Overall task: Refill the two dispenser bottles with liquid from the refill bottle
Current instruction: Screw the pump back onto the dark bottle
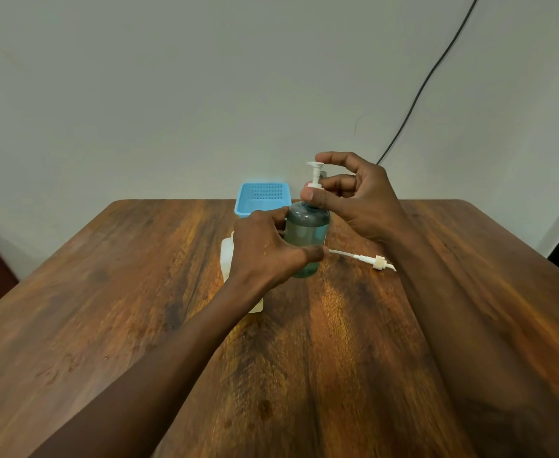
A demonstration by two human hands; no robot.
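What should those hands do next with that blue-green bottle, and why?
Probably keep turning the pump. The left hand grips the bottle upright on the table, and the right hand's fingers pinch the pump's collar. Whether it is going on or coming off, I cannot tell.

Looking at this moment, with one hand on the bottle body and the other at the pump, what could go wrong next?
1. The left hand has droplets on it, so its hold on the translucent blue-grey dispenser bottle may slip while the right hand works the white pump head.
2. The loose white pump with its long tube lies by the right forearm and could be swept away.
3. The pale plastic container behind the left hand could be knocked.
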